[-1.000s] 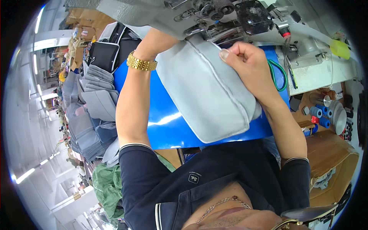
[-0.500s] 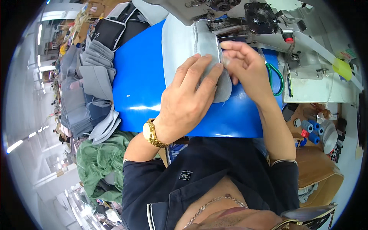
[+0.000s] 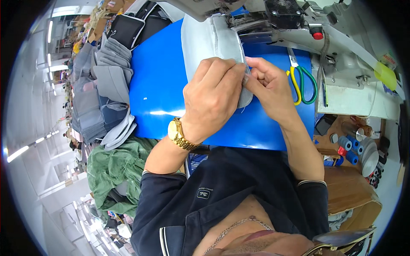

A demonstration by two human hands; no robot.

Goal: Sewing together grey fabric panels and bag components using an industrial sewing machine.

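A pale grey fabric panel [image 3: 197, 45] with a lengthwise seam lies on a blue work surface [image 3: 160, 87], its far end beneath the sewing machine head [image 3: 256, 23]. My left hand [image 3: 213, 91], with a gold watch at the wrist, rests on the panel, its fingers bent and gathered at the right edge. Opposite it, my right hand [image 3: 271, 87] pinches that same edge between thumb and curled fingers. Both sets of fingertips nearly meet there. A loose thread hangs from the panel's near rounded corner.
Scissors [image 3: 294, 87] with yellow and green handles lie right of my right hand. Stacked grey fabric pieces [image 3: 112, 81] stand along the left edge, above a green cloth bundle [image 3: 113, 175]. Blue thread spools [image 3: 351, 157] and a cardboard box [image 3: 352, 192] are at right.
My left fingers, spread flat before, have curled in to the panel's right edge. My right hand has come down onto that edge. The scissors' yellow handle now shows.
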